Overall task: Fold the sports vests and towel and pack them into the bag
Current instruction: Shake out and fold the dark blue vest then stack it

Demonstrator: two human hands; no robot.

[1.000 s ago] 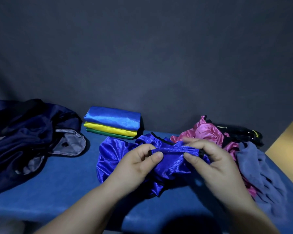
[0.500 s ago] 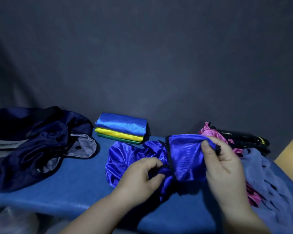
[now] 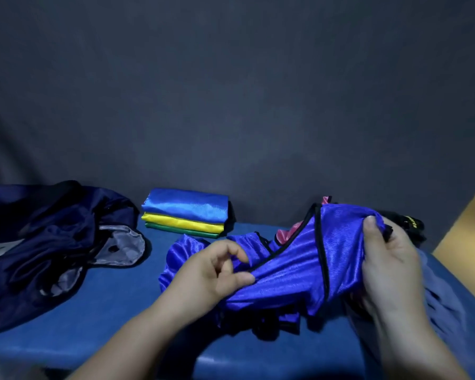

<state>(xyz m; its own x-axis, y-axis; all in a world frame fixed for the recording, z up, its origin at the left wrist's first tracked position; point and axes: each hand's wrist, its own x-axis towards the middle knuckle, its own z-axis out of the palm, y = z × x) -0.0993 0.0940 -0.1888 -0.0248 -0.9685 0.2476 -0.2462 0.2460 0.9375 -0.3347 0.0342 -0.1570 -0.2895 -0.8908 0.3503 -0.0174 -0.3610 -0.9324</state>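
Dark grey backdrop [image 3: 231, 105] hangs behind everything; below it runs the blue surface [image 3: 107, 311]. At far left we note the navy bag [image 3: 39, 242], crumpled on the surface, with pale grey lining [image 3: 121, 242] showing at its right side. Just right of the bag, apart from it and close to the backdrop, stands a neat stack of three folded vests: blue vest [image 3: 185, 205] on top, yellow vest [image 3: 181, 222] under it, green vest [image 3: 181, 231] at the bottom.

Centre: the purple vest [image 3: 294, 267] — shiny, with black trim along its openings — is unfolded and bunched. It is partly lifted off the surface, and its left end trails on the surface in front of the stack. The left hand [image 3: 211, 272], forearm entering at the lower edge, has its grip closed on the vest, thumb and forefinger pinching the fabric beside a trimmed edge. The right hand [image 3: 390, 259] holds the vest's raised right end. Its grip is closed too, thumb on the near face, fingers curled over the top and behind. The cloth is stretched between the two hands.

Behind the purple vest we see slivers of a pink vest [image 3: 285, 234], mostly hidden. Behind the right hand lies a black object [image 3: 407, 223] with yellow lettering; we cannot tell what it is. Under and right of the right wrist lies the grey-blue towel [image 3: 444, 297], loose and rumpled on the surface.
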